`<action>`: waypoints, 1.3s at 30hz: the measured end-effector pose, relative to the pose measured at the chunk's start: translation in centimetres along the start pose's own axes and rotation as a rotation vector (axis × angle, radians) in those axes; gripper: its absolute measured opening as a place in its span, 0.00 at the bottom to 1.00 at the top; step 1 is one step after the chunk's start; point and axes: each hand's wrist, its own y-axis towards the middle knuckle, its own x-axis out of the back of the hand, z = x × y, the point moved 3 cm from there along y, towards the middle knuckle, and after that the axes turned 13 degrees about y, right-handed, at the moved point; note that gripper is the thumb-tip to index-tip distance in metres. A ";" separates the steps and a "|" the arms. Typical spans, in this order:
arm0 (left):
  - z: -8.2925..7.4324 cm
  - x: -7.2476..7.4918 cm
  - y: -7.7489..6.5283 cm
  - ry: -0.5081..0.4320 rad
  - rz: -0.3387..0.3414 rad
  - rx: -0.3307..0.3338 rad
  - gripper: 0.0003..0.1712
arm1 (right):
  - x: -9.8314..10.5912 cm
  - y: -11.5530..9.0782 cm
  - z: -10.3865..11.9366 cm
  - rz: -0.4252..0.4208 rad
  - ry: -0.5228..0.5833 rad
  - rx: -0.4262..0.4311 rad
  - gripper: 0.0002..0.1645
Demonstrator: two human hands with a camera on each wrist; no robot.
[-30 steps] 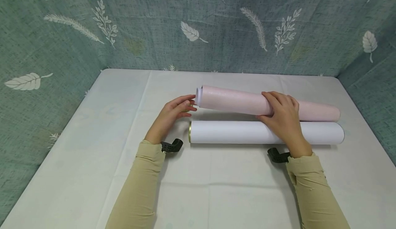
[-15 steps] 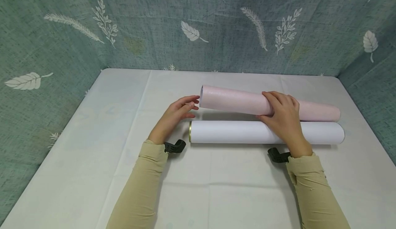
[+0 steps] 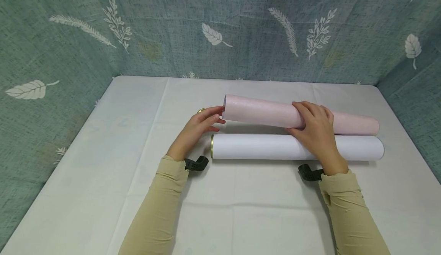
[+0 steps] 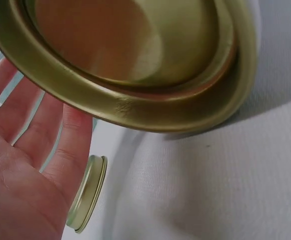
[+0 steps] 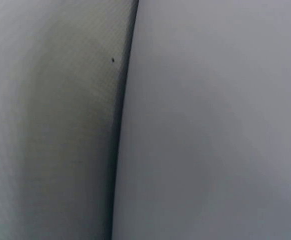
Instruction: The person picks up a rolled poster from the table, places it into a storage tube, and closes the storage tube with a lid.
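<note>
A pink cardboard tube [image 3: 258, 111] lies at a slight slant behind a white tube [image 3: 255, 146], its left end uncovered. My right hand [image 3: 315, 132] grips the pink tube around its middle from above. At that left end, my left hand [image 3: 196, 130] touches the opening with extended fingertips; how far they reach inside is hidden. A loose gold lid [image 3: 201, 110] peeks out behind the left hand, and the left wrist view shows this lid [image 4: 88, 195] on the cloth. The white tube's gold end cap [image 4: 120, 110] looms close there. Only the white tube's side [image 5: 210, 125] and cloth fill the right wrist view.
A white cloth [image 3: 234, 224] with fold creases covers the table. Green leaf-patterned fabric [image 3: 241, 29] stands behind the table and along both sides. Each wrist wears a black camera mount [image 3: 197, 164].
The white roll that stuck out of the pink tube's left end has gone inside. My left hand has moved slightly right, uncovering the gold lid. The right hand keeps its grip.
</note>
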 end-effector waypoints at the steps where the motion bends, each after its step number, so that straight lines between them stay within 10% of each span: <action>1: 0.0 -0.1 0.0 -0.001 0.004 0.003 0.24 | 0.0 0.0 0.0 0.001 0.001 0.000 0.43; 14: 1.2 0.1 0.6 0.032 -0.026 0.024 0.24 | -0.1 0.1 0.1 0.010 0.002 -0.005 0.43; 29: 1.2 1.5 0.6 0.054 -0.387 0.047 0.13 | 0.0 0.0 0.0 0.007 0.000 -0.006 0.44; 39: 3.3 2.2 0.9 0.276 -0.576 0.048 0.18 | 0.1 0.0 0.1 0.005 0.003 -0.003 0.43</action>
